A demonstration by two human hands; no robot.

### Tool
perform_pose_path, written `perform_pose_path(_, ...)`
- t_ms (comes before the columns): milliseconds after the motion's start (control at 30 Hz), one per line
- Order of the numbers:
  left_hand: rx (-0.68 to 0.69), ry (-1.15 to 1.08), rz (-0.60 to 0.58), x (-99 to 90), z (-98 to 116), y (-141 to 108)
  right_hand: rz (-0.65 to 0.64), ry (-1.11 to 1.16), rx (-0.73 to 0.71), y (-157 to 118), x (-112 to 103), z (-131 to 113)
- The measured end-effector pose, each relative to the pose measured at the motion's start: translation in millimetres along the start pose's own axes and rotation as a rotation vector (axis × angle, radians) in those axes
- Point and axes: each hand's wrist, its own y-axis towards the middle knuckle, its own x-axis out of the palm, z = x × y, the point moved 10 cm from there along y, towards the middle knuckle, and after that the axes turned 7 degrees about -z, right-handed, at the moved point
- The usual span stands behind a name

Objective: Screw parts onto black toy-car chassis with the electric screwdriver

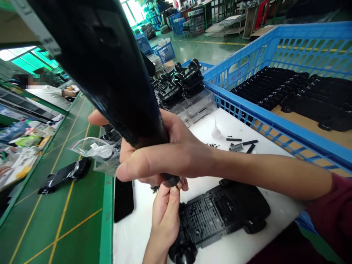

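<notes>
Clamping black tool (110, 73) in right hand (176, 156), with long axis slanted from upper left and nose (171, 180) pointing down at left hand (167, 212), pinched together.

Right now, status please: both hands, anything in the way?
Right hand gripping black tool. Left hand at its lower end, grip partly hidden. Black plastic part beside left hand, on table. Tool blocks much of the view.

Bright daylight glares through the far windows (135, 11).
</notes>
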Motion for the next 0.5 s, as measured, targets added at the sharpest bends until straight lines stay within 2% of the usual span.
perform_pose_path(100,0.036,0.031,-0.038,2.8,5,0,-0.007,-0.029,0.030,-2,-1,3)
perform_pose_path(200,0.025,0.098,-0.067,-1.5,1,0,-0.038,-0.082,0.079,-3,-2,14)
perform_pose_path(367,0.062,0.169,0.198,-48.1,-3,-2,-0.115,-0.109,0.085,1,1,32)
perform_pose_path(433,0.092,0.231,0.238,-59.0,4,-2,-0.127,-0.113,0.079,2,3,35)
perform_pose_path(500,0.097,0.367,0.219,-61.7,11,0,-0.134,-0.118,0.084,2,4,36)
